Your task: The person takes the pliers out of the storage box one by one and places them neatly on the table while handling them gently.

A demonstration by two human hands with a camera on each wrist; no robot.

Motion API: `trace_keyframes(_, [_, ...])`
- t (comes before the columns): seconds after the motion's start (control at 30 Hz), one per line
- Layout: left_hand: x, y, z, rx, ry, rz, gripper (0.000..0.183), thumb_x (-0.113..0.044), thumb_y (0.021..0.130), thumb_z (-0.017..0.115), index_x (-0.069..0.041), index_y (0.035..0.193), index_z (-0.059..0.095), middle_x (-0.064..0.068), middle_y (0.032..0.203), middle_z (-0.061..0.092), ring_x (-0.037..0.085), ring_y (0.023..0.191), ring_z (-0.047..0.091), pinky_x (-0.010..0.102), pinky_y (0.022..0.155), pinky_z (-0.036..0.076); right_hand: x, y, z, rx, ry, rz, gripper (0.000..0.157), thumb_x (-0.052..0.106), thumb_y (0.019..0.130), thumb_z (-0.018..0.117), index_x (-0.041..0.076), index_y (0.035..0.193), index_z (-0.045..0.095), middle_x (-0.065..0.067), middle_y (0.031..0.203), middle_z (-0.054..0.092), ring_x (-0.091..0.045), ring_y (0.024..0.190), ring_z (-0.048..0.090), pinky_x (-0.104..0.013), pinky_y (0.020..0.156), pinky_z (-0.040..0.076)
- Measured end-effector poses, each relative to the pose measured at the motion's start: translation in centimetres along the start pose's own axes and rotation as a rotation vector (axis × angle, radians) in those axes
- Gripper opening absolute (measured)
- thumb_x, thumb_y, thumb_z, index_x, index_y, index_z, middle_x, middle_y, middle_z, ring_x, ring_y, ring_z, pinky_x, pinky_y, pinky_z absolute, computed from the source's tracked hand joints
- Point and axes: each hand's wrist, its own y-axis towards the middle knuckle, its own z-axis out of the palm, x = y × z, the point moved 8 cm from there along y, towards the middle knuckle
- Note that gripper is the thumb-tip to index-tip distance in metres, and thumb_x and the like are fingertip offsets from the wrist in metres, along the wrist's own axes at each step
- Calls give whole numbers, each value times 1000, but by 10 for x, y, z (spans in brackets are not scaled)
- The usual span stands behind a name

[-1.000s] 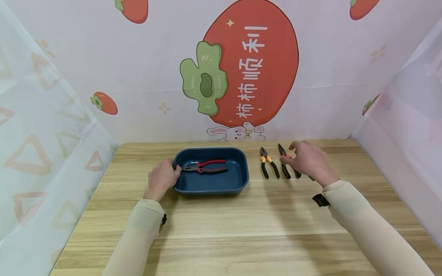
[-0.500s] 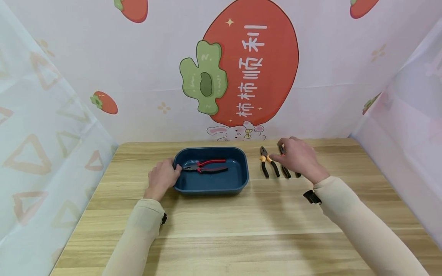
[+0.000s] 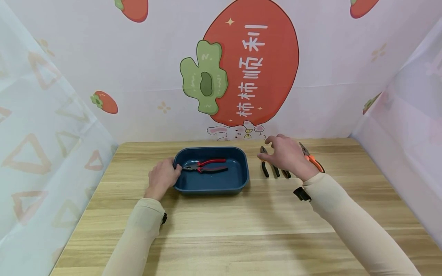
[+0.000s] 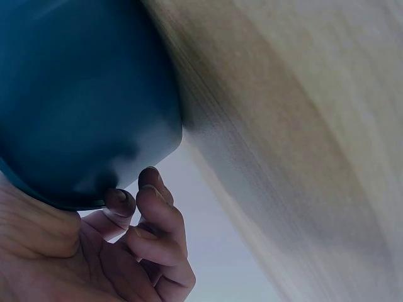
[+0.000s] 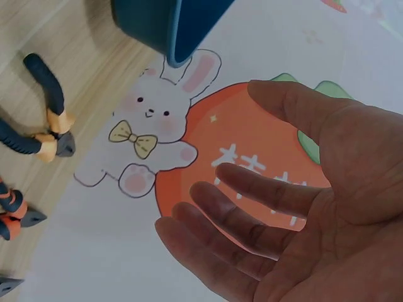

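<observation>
My left hand (image 3: pixel 162 178) grips the left end of a dark blue tray (image 3: pixel 210 191), its thumb over the rim. Inside the tray lie open pliers (image 3: pixel 207 168) with one red handle and one mostly black. Spread-fingered and holding nothing, my right hand (image 3: pixel 284 155) hovers over the row of pliers to the tray's right. Partly beneath it are pliers with yellow and black handles (image 3: pixel 264 168); they show fully open in the right wrist view (image 5: pixel 53 104). Another pair's black handles (image 3: pixel 286 172) peek out below the hand. Orange-handled pliers (image 3: pixel 314 160) lie right of the hand, partly covered by the wrist.
Everything stands on a wood-grain table (image 3: pixel 221 234). A white printed backdrop (image 3: pixel 145 76) rises along its back edge, and white side sheets (image 3: pixel 397 126) flank it. The tray sits between the two hands, near the back edge.
My right hand has moved left along the row of pliers, uncovering the orange-handled pair at the right. My left hand and the tray have not moved.
</observation>
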Motion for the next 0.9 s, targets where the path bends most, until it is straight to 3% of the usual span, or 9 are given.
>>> trace_keyframes(0.33, [-2,-1,-2,-7,-1,9,27,-30,101,52,-9,85,58,9,70,55,30,65,57,40,55,40,15,3,1,17,22,-28,57,40,87,79,1,127,65,-19,117,64,-31,93,60,-46,77,52])
trace_keyframes(0.57, [-1,-1,-2,-2,3,3,26,-30,102,52,-9,88,60,9,71,56,31,67,57,41,57,40,27,7,6,18,39,-63,56,38,87,79,0,125,66,-18,110,64,-30,94,59,-45,78,52])
trace_keyframes(0.8, [0,-1,-1,6,1,-7,26,-31,102,52,-9,92,62,9,73,58,31,69,58,41,58,41,39,10,11,35,40,-71,56,40,87,79,3,127,65,-18,121,65,-32,102,60,-47,84,52])
trace_keyframes(0.9, [0,-1,-1,4,3,-8,26,-30,101,52,-9,93,63,9,73,57,31,68,58,41,58,41,44,11,12,38,42,-82,57,40,87,80,3,127,65,-17,118,64,-31,99,60,-46,81,52])
